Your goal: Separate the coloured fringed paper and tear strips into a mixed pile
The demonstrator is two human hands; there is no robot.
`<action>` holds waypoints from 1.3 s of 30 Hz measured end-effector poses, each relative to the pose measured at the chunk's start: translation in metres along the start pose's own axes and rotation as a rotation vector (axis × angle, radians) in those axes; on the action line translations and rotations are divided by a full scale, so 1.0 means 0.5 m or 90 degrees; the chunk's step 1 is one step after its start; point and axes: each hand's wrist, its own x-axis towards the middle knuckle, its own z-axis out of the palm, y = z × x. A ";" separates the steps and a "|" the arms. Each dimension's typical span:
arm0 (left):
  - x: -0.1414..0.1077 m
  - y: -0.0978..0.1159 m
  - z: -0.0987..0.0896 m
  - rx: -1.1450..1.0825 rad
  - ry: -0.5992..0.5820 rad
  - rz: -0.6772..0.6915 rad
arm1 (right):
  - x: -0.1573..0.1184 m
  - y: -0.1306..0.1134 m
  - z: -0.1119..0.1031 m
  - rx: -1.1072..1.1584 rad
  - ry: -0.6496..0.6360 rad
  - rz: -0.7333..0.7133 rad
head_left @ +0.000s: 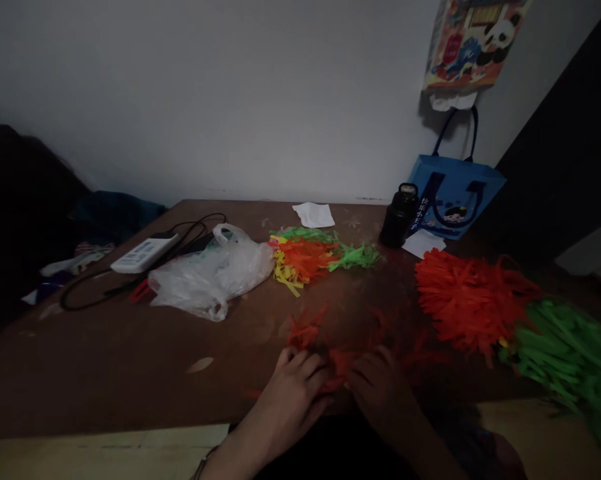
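the red strips lie on the brown table, nearer the person than the plastic bag and to its right, with both hands bent over them. the left hand has its fingers curled down at the strips, and its pads are hidden, so i cannot tell whether it pinches any. the right hand, further to the right of the bag, is bent in the same way but dim and blurred; i cannot tell whether its fingers are closed on anything.

to handle these well, i would work with light fingertip pressure, let one hand steady the strips against the table and the other tease them apart, and keep the pull gentle, since such thin pieces probably tear or tangle easily.

taken together, the strips spread sideways, their long axis roughly along the near table edge. a tuft beyond the left hand points away from the person, slanting right; the ends past the right hand trail to the right, too smeared to trace singly.

just right of the bag sits a mixed pile of orange, green and yellow; well to its right lies a red bunch, touching a green bunch.
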 end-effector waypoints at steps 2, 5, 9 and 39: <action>0.000 -0.004 0.001 0.016 0.018 0.002 | 0.004 0.000 -0.002 0.029 -0.005 0.022; -0.001 -0.007 0.006 0.022 0.064 0.005 | 0.010 -0.008 -0.005 0.042 -0.042 0.048; -0.010 -0.011 0.007 -0.014 0.108 0.030 | -0.001 -0.007 0.007 -0.020 -0.026 0.010; 0.003 -0.003 0.004 -0.029 0.086 -0.073 | 0.014 0.006 0.005 0.012 -0.026 0.023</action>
